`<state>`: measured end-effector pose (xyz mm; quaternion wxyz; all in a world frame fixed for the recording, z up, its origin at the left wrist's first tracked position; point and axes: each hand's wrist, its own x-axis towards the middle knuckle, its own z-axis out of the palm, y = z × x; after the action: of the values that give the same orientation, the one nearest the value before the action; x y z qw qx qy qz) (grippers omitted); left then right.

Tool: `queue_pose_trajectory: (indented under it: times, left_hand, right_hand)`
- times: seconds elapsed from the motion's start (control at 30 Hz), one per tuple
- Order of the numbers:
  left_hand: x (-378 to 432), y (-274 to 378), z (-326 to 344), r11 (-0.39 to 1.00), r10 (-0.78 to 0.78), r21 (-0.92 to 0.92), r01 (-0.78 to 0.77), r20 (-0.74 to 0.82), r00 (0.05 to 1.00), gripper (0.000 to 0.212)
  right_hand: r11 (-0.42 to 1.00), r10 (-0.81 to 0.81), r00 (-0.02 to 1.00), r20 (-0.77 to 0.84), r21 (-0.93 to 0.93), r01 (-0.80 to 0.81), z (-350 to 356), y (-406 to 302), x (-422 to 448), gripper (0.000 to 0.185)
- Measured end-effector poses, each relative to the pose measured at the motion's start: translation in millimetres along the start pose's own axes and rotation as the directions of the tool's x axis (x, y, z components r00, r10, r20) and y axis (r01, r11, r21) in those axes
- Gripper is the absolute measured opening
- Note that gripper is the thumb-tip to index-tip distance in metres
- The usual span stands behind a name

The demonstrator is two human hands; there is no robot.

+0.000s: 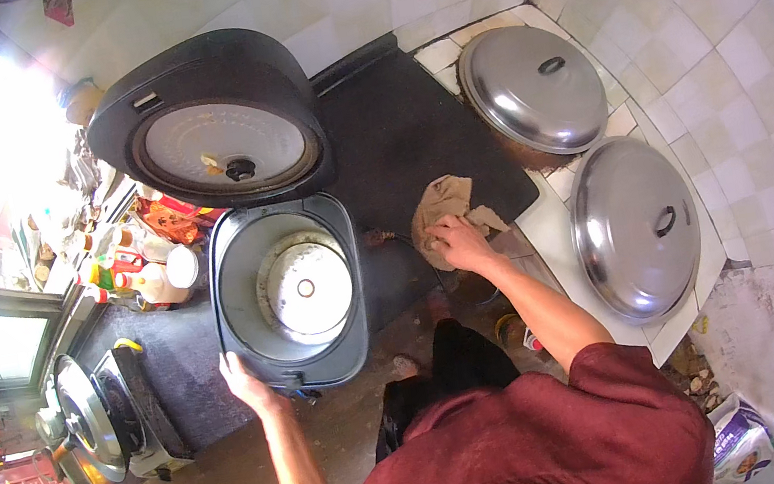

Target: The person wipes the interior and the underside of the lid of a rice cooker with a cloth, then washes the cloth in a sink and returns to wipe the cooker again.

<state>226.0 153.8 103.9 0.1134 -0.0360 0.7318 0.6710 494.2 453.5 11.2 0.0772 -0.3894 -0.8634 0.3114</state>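
Note:
A rice cooker (351,278) stands on the dark counter with its lid (226,138) raised. Its inner pot is out, so the round heating plate (307,289) shows at the bottom, with dark specks on it. Bits of food residue cling to the lid's inner plate. My left hand (246,382) rests against the cooker's near left corner. To the right of the cooker, my right hand (459,240) presses on a crumpled brown cloth (442,199) near the counter's front edge; its fingers are partly bent over the cloth. A power cord (386,236) lies between cooker and cloth.
Two large metal lids (537,89) (635,225) cover the tiled stove at right. Bottles and jars (154,279) crowd the window side. A gas stove (136,411) with a lidded pan (90,418) stands at left. A printed bag (741,440) is on the floor at lower right.

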Motion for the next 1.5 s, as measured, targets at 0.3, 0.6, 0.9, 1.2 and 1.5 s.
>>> queue_pose_trajectory:
  times: [0.3,0.6,0.9,1.2,1.5]
  left_hand:
    - [-103.1,-7.1,38.2,0.996,0.031,0.088,-0.035,0.044,0.999,0.055]
    - [-141.2,-7.1,60.8,0.981,-0.011,0.196,0.003,0.039,0.999,0.055]
    - [-135.2,1.0,50.8,0.974,-0.017,0.223,-0.029,0.204,0.979,0.06]
    - [-113.9,-6.3,43.3,0.969,0.065,0.213,-0.128,0.279,0.958,0.054]
    - [-87.5,1.6,80.3,0.574,0.567,0.549,-0.607,0.268,0.779,0.058]
  right_hand:
    - [0.967,0.25,0.897,-0.364,0.145,-0.21,-46.0,36.4,134.0,0.026]
    - [0.795,0.174,0.96,-0.217,-0.544,-0.267,-75.2,54.0,214.3,0.042]
    - [0.853,-0.201,0.973,-0.116,-0.508,0.115,-87.1,133.2,61.7,0.034]
    - [0.848,0.498,0.866,0.047,-0.235,-0.475,-148.5,94.7,-55.0,0.041]
    - [0.941,-0.02,0.961,-0.277,0.32,0.112,-134.1,-88.2,45.8,0.038]
